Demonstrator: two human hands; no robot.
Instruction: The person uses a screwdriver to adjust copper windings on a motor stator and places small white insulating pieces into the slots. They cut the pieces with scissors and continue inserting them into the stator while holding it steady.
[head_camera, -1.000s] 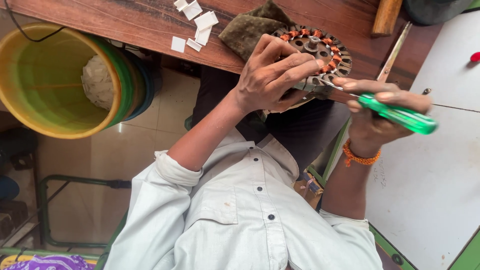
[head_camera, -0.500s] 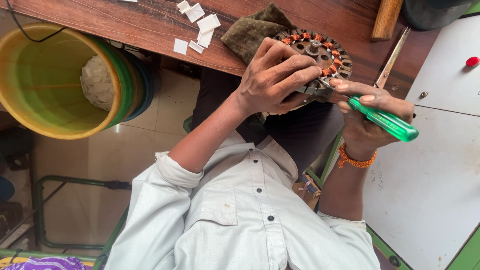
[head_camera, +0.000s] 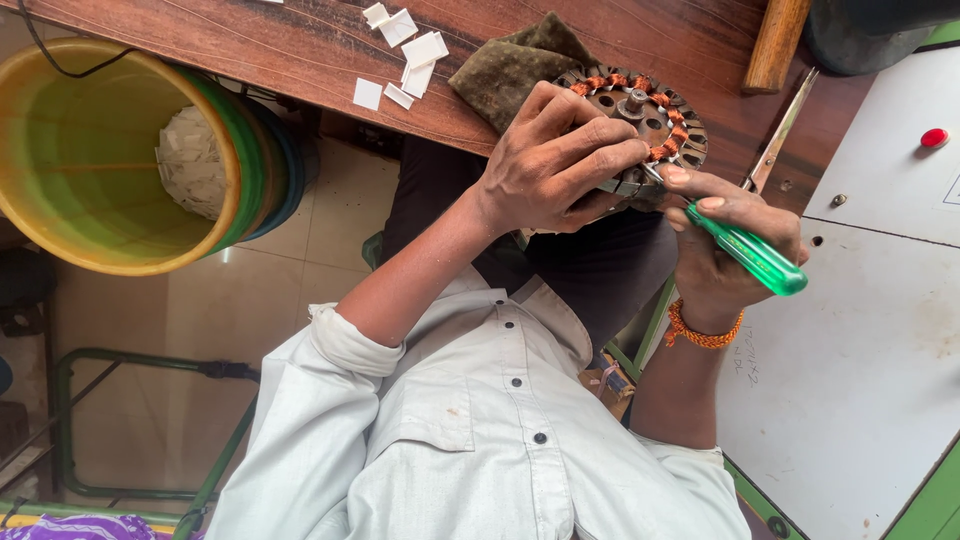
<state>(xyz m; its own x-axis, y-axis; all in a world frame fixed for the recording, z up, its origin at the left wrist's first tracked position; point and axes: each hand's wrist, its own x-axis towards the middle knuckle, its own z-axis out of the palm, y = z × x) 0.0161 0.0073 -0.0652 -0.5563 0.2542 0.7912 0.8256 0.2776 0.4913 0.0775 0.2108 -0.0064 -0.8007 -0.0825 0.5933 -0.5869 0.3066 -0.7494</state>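
**Q:** Item one, and position?

**A:** Round grey metal stator disc with copper-orange windings (head_camera: 648, 112), at the near edge of the brown wooden tabletop (head_camera: 250, 50), at 1 o'clock from frame centre. Partly resting on an olive-green felt cloth (head_camera: 510, 65).

**Q:** Hands?

**A:** Left hand (head_camera: 555, 165) closed over the disc's 7 o'clock rim, fingers curled across the face and thumb beneath. Right hand (head_camera: 735, 250) wrapped tight round a green translucent plastic-handled screwdriver (head_camera: 750, 255), metal tip pressed at the disc's 5 o'clock edge, just beside the left fingertips.

**Q:** Progress, as judged?

**A:** Partway, by appearance. Copper coils seated in the slots from roughly 11 to 4 o'clock. Remaining arc hidden under the left hand, so unconfirmed. Slot at the tip apparently in work.

**Q:** Materials and textures?

**A:** Disc: dull stamped steel, round holes, central hub. Windings: glossy, ribbed wire. Cloth: coarse, matted. Tabletop: streaked varnished grain.

**Q:** Surroundings?

**A:** Small white rectangular paper slips (head_camera: 425, 48) scattered at 11 o'clock of the disc. Yellow plastic bucket (head_camera: 80, 150) at 9 o'clock, holding white scraps (head_camera: 190, 165). Slim metal tool (head_camera: 780, 135) and wooden handle (head_camera: 775, 45) at 2 o'clock. Orange bead bracelet (head_camera: 703, 335) on the right wrist.
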